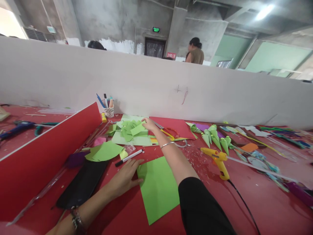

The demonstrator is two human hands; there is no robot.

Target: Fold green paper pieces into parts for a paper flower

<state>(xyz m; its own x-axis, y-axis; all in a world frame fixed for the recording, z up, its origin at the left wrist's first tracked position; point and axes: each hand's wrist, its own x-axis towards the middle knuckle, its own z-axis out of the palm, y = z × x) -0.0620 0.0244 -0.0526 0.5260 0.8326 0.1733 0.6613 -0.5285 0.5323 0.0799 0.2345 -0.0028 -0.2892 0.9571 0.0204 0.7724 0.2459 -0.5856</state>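
My left hand (128, 176) lies open at the left edge of a green paper sheet (158, 189), thumb and fingers apart, touching its upper left corner. Stretched forward, my right hand (148, 124) pinches the corner of a small green paper piece (138, 130) over a heap of cut green pieces (128, 130). Beneath the heap are pale green sheets (117, 139). Scissors with yellow and red handles (168, 133) lie partly behind my right wrist. A black-and-white marker (129, 157) rests just beyond my left fingers.
A yellow glue gun (217, 160) with a cord stands at right, near rolled green paper cones (215, 137). At left are a black pouch (84, 182), curved green paper (105, 151) and a red divider (49, 163). A pen cup (109, 111) stands by the white partition (137, 85).
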